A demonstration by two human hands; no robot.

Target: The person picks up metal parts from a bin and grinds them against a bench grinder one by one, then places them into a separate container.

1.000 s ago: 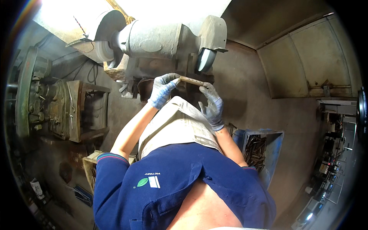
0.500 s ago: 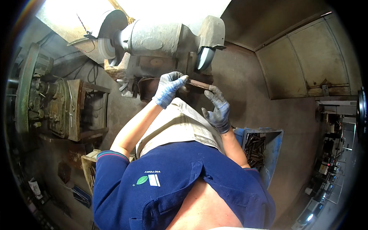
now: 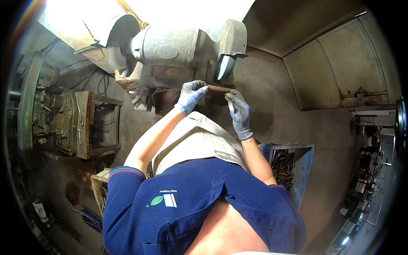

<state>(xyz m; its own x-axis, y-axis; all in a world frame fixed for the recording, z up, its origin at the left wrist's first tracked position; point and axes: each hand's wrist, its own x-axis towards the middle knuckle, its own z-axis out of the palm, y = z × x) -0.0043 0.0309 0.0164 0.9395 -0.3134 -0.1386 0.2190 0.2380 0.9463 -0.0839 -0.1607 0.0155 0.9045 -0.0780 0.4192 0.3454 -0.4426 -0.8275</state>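
Observation:
A short brown metal bar [image 3: 219, 89] lies crosswise between my two gloved hands. My left hand [image 3: 191, 96] pinches its left end, thumb against fingers. At the right end, my right hand [image 3: 239, 109] has its fingers closed on the bar. Both gloves are blue and white with grey, worn fingers. Just beyond the hands stands a grey bench grinder [image 3: 170, 44], with a wheel [image 3: 226, 67] under a guard at its right end and another wheel [image 3: 116, 58] at its left. The bar is apart from both wheels.
At my right side is a blue bin [image 3: 302, 170] with many brown metal pieces [image 3: 283, 166] in it. A green machine [image 3: 63, 121] on a stand is at the left. Another container [image 3: 98, 182] sits by my left elbow. Metal cabinet panels [image 3: 335, 63] line the far right.
My right hand has closed from spread fingers onto the bar's right end and turned more upright. The bar has become more level, and my left hand has shifted slightly right.

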